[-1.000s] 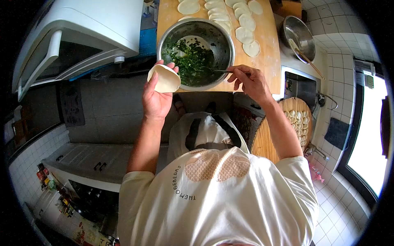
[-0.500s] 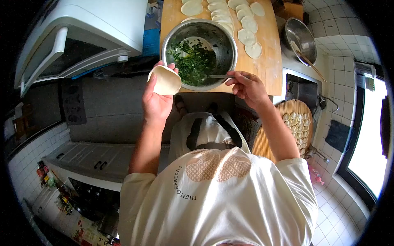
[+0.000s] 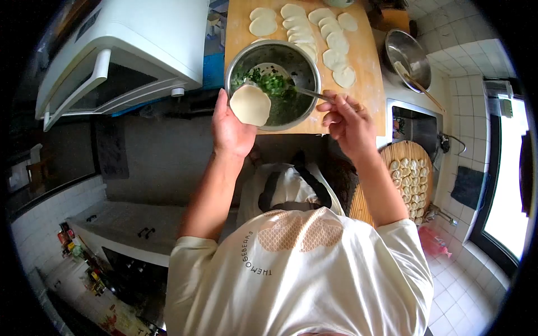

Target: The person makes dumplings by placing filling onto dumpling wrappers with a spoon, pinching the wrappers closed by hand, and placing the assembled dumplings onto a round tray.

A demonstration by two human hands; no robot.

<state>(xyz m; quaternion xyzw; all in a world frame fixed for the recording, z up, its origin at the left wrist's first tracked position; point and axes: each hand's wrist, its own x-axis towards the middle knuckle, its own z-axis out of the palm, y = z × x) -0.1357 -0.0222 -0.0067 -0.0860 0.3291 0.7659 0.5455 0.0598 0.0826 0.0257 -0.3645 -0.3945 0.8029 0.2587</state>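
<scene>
My left hand (image 3: 232,134) holds a round, pale dumpling wrapper (image 3: 250,106) over the near left rim of a steel mixing bowl (image 3: 305,67). In my right hand (image 3: 354,120), the fingers pinch the handle of a metal spoon (image 3: 314,94) that reaches across the bowl's right rim. A clump of chopped green filling (image 3: 274,85) covers the spoon's head, close beside the wrapper. More filling lies in the bowl, partly hidden behind the wrapper and clump.
Rows of wrappers (image 3: 337,42) lie on the wooden board (image 3: 364,73) beyond the bowl. Shaped dumplings (image 3: 412,182) sit on a round slatted tray (image 3: 367,196) at right. Behind it are a sink (image 3: 420,115) and another steel bowl (image 3: 400,47) with a wooden stick.
My left hand has brought the wrapper right, over the bowl's rim. The spoon has risen with a clump of filling on it, and my right hand has shifted slightly right.
</scene>
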